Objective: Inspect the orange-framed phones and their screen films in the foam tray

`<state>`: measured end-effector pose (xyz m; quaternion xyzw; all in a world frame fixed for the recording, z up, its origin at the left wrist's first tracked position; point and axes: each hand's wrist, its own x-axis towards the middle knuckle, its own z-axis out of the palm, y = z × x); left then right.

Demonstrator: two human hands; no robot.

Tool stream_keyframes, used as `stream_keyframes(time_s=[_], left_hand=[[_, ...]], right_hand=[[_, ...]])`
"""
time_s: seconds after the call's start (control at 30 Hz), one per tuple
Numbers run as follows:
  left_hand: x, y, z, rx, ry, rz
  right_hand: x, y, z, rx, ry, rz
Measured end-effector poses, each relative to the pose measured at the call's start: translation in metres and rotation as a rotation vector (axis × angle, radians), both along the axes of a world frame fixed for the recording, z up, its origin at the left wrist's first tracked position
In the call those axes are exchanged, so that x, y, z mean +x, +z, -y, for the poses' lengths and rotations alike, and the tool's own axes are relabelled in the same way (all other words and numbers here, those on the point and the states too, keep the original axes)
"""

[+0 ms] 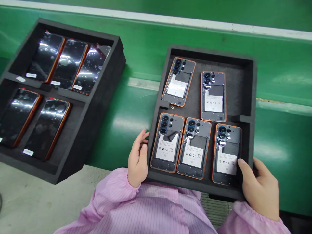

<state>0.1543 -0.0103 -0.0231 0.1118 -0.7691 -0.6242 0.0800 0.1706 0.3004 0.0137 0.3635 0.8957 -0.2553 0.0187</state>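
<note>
A black foam tray [229, 60] lies in front of my body, its near edge against the pink striped garment. Several orange-framed phones lie in it with their backs uncovered, showing camera lenses and white labels, among them an upper-left phone [179, 81] and a lower-middle phone [194, 148]. My right hand [260, 187] grips the tray's right wall, thumb over the rim beside the lower-right phone [227, 154]. On the opposite side, my left hand [138, 159] is closed against the left wall, its fingers partly hidden.
To the left stands a deeper black foam tray [97, 78], apparently stacked. It holds several orange-framed phones, screens up, such as one dark phone [69, 65] with a small white sticker. Beneath is a green work surface [122, 130] with a pale rail [156, 16] behind.
</note>
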Motion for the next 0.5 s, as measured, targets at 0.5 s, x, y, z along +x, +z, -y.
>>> stream_keyframes(time_s=[0.5], left_hand=[[-0.0001,0.0002,0.0,0.008,0.007,-0.006]], right_hand=[[-0.0004,0.0015,0.0,0.012,0.012,0.002]])
